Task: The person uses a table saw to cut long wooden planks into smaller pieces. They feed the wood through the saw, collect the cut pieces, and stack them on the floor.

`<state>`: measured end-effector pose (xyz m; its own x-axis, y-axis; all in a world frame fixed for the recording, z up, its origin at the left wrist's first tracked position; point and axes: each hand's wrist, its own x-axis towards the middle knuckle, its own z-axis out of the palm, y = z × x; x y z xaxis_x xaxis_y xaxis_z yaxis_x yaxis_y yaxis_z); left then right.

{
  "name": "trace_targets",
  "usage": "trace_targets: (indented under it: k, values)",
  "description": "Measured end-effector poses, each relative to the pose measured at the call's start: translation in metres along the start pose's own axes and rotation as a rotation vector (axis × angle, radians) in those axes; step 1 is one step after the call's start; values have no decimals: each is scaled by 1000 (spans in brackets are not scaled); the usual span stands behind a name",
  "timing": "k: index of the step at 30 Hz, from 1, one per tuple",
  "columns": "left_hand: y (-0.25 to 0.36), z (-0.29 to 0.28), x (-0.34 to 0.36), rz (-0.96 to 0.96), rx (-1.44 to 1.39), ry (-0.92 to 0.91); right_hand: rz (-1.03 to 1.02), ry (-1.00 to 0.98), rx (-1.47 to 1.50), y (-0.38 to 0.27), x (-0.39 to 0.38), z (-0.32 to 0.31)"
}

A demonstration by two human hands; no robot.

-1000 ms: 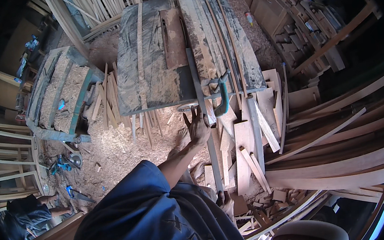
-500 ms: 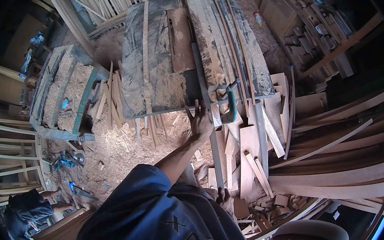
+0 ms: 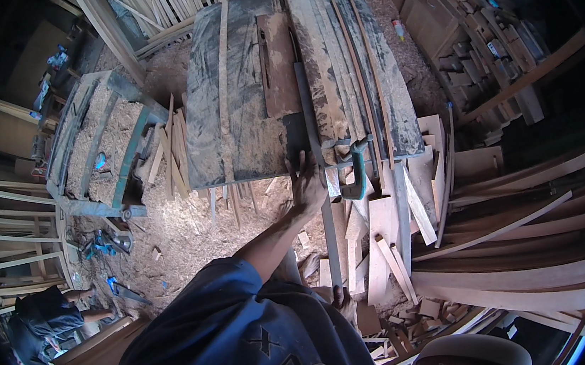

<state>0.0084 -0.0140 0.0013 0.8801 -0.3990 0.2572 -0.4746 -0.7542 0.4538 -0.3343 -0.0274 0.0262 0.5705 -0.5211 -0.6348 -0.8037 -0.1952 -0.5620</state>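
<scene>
A long, narrow wooden strip [image 3: 330, 235] runs away from me onto a sawdust-covered saw table [image 3: 209, 134], lying along the straight fence [image 3: 314, 73]. My left hand [image 3: 309, 188] rests against the strip at the table's near edge, its fingers stretched forward and apart. Close to my body, my right hand [image 3: 347, 305] is closed around the strip's near end; part of that hand is hidden by my shirt. A teal clamp [image 3: 358, 172] grips the near end of the fence, just right of my left hand. The reddish insert plate [image 3: 279, 70] lies left of the strip.
Offcuts and boards [image 3: 382, 244] lean below the table on the right. Curved planks [image 3: 523, 272] are stacked further right. A second sawdust-covered bench [image 3: 92, 143] stands at left. Wood shavings [image 3: 183, 229] cover the floor. Another person [image 3: 43, 323] is at far left.
The strip has slid a little further forward along the fence, with both hands staying on it. The whole view has shifted slightly, so the table sits a bit lower and further right.
</scene>
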Motion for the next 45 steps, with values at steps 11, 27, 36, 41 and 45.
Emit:
trace_targets:
  k: [11, 27, 36, 41, 45]
  values:
    - [-12, 1, 35, 5, -13, 14, -74, -4, 62, -25, 29, 3]
    - [-7, -2, 51, -210, -117, 24, -243, 25, 75, -47, 59, 10]
    - [24, -18, -46, -118, -153, -115, -239, 33, 71, -61, 58, 5]
    - [20, -15, -27, -106, -98, -76, -267, 32, 83, -80, 67, 2]
    - [11, -12, -10, -73, -75, -72, -261, 20, 79, -95, 81, 3]
